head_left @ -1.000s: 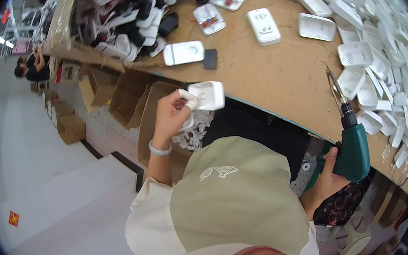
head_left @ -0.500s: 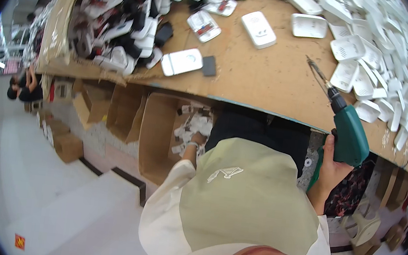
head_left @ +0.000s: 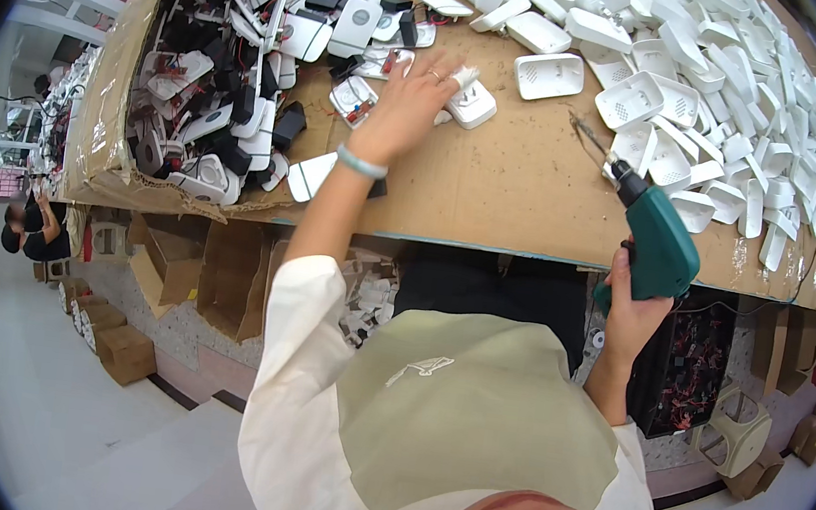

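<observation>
My left hand [head_left: 406,112], with a pale bracelet on its wrist, is stretched over the cardboard-covered table [head_left: 436,183], fingers extended and apart. Its fingertips reach a white plastic case [head_left: 473,107], which they partly cover. A small blurred white patch shows at the fingertips; I cannot make out what it is. My right hand [head_left: 631,316] is wrapped round the handle of a green electric screwdriver [head_left: 664,242], whose long bit points up and left over the table. Near my left wrist lie a white case with a dark line [head_left: 311,177] and an opened case with red parts [head_left: 353,100].
A cardboard box [head_left: 106,120] at the left holds white and black parts with wires. White plastic shells [head_left: 632,99] are heaped at the right. Below the table stand cartons [head_left: 236,281], a black crate [head_left: 691,373] and a stool [head_left: 735,433]. Another person [head_left: 39,228] sits far left.
My left hand has come up from the carton of white scraps under the table to the white case on top. My right hand still holds the screwdriver. The view has shifted.
</observation>
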A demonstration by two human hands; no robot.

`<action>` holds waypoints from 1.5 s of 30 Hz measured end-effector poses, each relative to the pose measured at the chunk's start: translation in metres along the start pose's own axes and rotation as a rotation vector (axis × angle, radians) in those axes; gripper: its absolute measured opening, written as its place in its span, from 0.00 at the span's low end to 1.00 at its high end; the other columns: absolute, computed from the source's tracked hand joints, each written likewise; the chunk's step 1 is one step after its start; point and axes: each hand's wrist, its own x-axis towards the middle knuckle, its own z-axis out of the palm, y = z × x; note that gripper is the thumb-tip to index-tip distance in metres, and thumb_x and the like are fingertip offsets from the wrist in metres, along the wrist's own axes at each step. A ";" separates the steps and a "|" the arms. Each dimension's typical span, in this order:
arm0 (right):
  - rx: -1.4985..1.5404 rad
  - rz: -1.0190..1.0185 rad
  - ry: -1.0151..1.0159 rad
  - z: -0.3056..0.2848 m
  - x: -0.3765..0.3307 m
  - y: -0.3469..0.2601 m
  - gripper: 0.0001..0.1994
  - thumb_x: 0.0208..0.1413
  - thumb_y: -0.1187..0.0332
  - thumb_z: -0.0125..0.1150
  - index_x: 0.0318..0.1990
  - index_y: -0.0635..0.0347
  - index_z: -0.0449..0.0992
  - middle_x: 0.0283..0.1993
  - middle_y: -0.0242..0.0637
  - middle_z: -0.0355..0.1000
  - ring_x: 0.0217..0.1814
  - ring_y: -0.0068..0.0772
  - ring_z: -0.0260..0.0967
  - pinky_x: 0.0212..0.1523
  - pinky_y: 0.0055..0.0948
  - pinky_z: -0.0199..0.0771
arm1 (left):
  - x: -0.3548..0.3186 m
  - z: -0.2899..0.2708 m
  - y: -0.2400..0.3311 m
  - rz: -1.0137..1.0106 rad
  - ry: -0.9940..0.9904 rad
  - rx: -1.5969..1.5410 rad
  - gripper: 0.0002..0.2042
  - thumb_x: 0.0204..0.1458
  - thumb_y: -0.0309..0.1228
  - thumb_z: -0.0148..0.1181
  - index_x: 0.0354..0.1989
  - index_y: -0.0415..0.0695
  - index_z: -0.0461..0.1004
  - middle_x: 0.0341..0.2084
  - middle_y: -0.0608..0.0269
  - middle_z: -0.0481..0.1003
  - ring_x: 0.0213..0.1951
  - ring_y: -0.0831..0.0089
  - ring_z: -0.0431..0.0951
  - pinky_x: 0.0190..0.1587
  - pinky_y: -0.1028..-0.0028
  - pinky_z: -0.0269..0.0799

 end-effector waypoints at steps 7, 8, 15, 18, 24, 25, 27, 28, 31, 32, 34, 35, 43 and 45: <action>-0.058 0.023 0.104 -0.021 -0.005 0.013 0.13 0.62 0.76 0.63 0.52 0.70 0.76 0.43 0.36 0.76 0.28 0.17 0.65 0.30 0.19 0.65 | 0.013 -0.001 0.058 -0.022 -0.130 -0.396 0.17 0.59 0.36 0.59 0.52 0.38 0.74 0.49 0.47 0.75 0.52 0.49 0.74 0.54 0.57 0.70; -0.054 0.033 0.087 -0.019 -0.002 0.012 0.13 0.62 0.76 0.63 0.52 0.70 0.76 0.43 0.36 0.76 0.28 0.17 0.65 0.30 0.19 0.65 | 0.013 -0.003 0.066 -0.024 -0.111 -0.533 0.15 0.59 0.35 0.58 0.49 0.38 0.74 0.45 0.47 0.76 0.49 0.49 0.75 0.52 0.57 0.71; -0.012 0.018 0.002 -0.009 -0.001 0.012 0.13 0.62 0.74 0.64 0.51 0.70 0.76 0.42 0.36 0.75 0.29 0.17 0.65 0.30 0.19 0.65 | 0.023 0.007 0.074 -0.218 -0.083 -0.606 0.10 0.60 0.35 0.55 0.38 0.40 0.73 0.26 0.47 0.77 0.31 0.45 0.78 0.33 0.52 0.72; -0.018 0.029 0.003 -0.007 -0.002 0.012 0.13 0.61 0.74 0.64 0.51 0.70 0.76 0.42 0.35 0.76 0.29 0.17 0.65 0.30 0.19 0.66 | 0.021 0.007 0.074 -0.218 0.032 -0.644 0.12 0.61 0.37 0.55 0.38 0.40 0.74 0.25 0.46 0.77 0.30 0.45 0.78 0.32 0.52 0.72; -0.026 0.045 0.008 -0.009 0.003 0.012 0.13 0.61 0.75 0.64 0.51 0.70 0.76 0.42 0.35 0.76 0.29 0.17 0.66 0.30 0.19 0.66 | 0.013 -0.005 0.064 -0.421 0.104 -0.613 0.13 0.61 0.37 0.57 0.47 0.41 0.76 0.30 0.48 0.79 0.33 0.46 0.78 0.36 0.53 0.74; -0.036 0.044 0.007 -0.010 0.004 0.013 0.13 0.61 0.75 0.64 0.51 0.70 0.76 0.42 0.35 0.76 0.29 0.17 0.66 0.30 0.19 0.66 | 0.012 -0.011 0.057 -0.539 0.031 -0.549 0.14 0.60 0.36 0.58 0.49 0.41 0.76 0.34 0.49 0.80 0.35 0.46 0.79 0.39 0.54 0.74; -0.040 0.038 0.002 -0.013 0.005 0.016 0.13 0.61 0.75 0.64 0.51 0.70 0.76 0.43 0.35 0.76 0.29 0.17 0.66 0.30 0.19 0.66 | 0.007 -0.008 0.022 -0.467 0.233 -0.216 0.15 0.57 0.34 0.62 0.50 0.43 0.77 0.43 0.53 0.79 0.43 0.50 0.77 0.44 0.55 0.73; -0.049 0.032 -0.011 -0.014 0.005 0.016 0.13 0.61 0.75 0.64 0.52 0.70 0.76 0.43 0.35 0.76 0.29 0.17 0.66 0.30 0.19 0.66 | 0.006 -0.001 0.004 -0.442 0.222 -0.116 0.10 0.52 0.30 0.60 0.40 0.38 0.79 0.46 0.55 0.77 0.47 0.52 0.73 0.50 0.56 0.70; -0.005 0.049 0.012 -0.006 0.005 0.008 0.10 0.59 0.74 0.69 0.46 0.68 0.79 0.36 0.32 0.76 0.31 0.18 0.69 0.32 0.19 0.69 | 0.012 0.021 -0.027 -0.252 0.165 0.071 0.11 0.51 0.31 0.65 0.42 0.43 0.82 0.45 0.60 0.78 0.46 0.56 0.75 0.47 0.61 0.71; -0.004 0.046 0.016 -0.005 0.004 0.008 0.10 0.59 0.74 0.69 0.46 0.68 0.79 0.36 0.32 0.76 0.31 0.18 0.69 0.32 0.19 0.69 | 0.018 0.025 -0.028 -0.190 0.151 0.041 0.08 0.50 0.29 0.65 0.38 0.43 0.82 0.41 0.60 0.79 0.45 0.56 0.75 0.47 0.63 0.71; -0.009 0.032 0.010 -0.005 0.002 0.010 0.11 0.58 0.74 0.69 0.46 0.68 0.79 0.39 0.34 0.77 0.35 0.19 0.71 0.37 0.19 0.71 | 0.012 0.028 -0.028 -0.221 0.144 -0.002 0.07 0.51 0.28 0.64 0.37 0.44 0.82 0.39 0.58 0.80 0.44 0.56 0.76 0.47 0.62 0.71; -0.009 0.032 0.019 -0.008 0.001 0.011 0.11 0.58 0.74 0.69 0.46 0.68 0.79 0.39 0.34 0.77 0.35 0.19 0.71 0.37 0.19 0.71 | 0.012 0.030 -0.026 -0.247 0.135 -0.050 0.06 0.51 0.27 0.63 0.37 0.44 0.81 0.37 0.56 0.80 0.43 0.56 0.76 0.47 0.62 0.71; 0.042 0.110 0.026 -0.014 0.006 0.014 0.13 0.57 0.75 0.70 0.48 0.69 0.78 0.41 0.35 0.78 0.37 0.20 0.72 0.39 0.20 0.72 | -0.057 -0.009 0.044 -0.809 0.404 -0.767 0.05 0.63 0.26 0.55 0.42 0.36 0.72 0.32 0.51 0.78 0.32 0.62 0.80 0.36 0.68 0.73; 0.015 0.111 0.006 -0.011 0.008 0.016 0.13 0.57 0.75 0.70 0.48 0.69 0.78 0.41 0.35 0.78 0.37 0.20 0.72 0.40 0.20 0.72 | -0.060 -0.016 0.057 -0.890 0.333 -0.764 0.06 0.63 0.27 0.56 0.42 0.36 0.72 0.33 0.50 0.77 0.33 0.61 0.80 0.37 0.66 0.73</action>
